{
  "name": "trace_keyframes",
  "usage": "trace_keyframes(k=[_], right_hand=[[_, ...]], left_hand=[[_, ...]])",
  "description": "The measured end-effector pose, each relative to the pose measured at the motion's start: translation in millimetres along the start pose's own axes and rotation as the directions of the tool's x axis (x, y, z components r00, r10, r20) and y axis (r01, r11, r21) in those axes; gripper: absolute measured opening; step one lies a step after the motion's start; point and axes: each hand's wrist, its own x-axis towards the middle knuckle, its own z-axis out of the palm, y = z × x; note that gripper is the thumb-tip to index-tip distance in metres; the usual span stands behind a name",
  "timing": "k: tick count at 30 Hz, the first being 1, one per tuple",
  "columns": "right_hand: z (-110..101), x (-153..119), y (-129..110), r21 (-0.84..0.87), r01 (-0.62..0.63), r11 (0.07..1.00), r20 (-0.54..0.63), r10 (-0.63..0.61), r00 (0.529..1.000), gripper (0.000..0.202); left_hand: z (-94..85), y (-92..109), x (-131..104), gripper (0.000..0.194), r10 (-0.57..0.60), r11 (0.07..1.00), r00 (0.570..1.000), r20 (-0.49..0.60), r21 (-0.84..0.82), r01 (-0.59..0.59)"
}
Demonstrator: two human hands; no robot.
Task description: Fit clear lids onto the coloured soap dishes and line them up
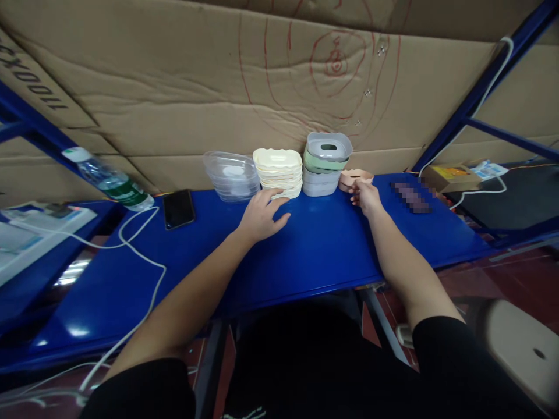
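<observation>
My left hand is open, fingers spread, at the near side of a stack of cream wavy-rimmed plastic trays. My right hand has its fingers curled in at the near edge of a peach-pink soap-dish-like tray, partly covering it. Between the hands stands a stack of grey and green trays, the top one with an oval slot in its bottom. Left of the cream stack are nested clear plastic containers.
A dark phone and a leaning water bottle are on the left of the blue table. White cables cross that side. A cardboard box stands at the right. Cardboard sheeting backs the table; a stool is at lower right.
</observation>
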Motion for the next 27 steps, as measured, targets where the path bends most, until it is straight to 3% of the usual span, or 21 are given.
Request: trace_keyframes(k=[5,13,18,23,27], right_hand=[[-1.0,-1.7,3.8,-0.107,0.080,0.991,-0.012,-0.081,0.997,0.030],[0.3,-12.0,-0.1,-0.325,0.198,0.925,0.100,-0.174,0.980,0.023],[5.2,-24.6,-3.1,-0.487,0.308,0.817,0.288,-0.183,0.940,0.028],[8.8,-39.5,-5.1,-0.604,0.468,0.645,0.476,-0.179,0.861,0.022],[8.3,-43.8,-7.0,-0.659,0.536,0.528,0.532,-0.178,0.828,0.033]], left_hand=[[9.3,-3.7,-3.1,0.030,0.059,0.997,0.990,0.130,-0.061,-0.051],[19.3,-17.9,-9.3,0.040,0.029,0.999,0.942,0.335,-0.042,-0.016],[19.9,-23.0,-11.6,0.057,-0.090,0.996,0.898,0.430,0.024,0.089],[20.0,-20.7,-12.9,0.062,-0.146,0.989,0.872,0.468,0.069,0.128],[18.2,-17.4,-11.6,0.062,-0.158,0.987,0.864,0.478,0.077,0.138]])
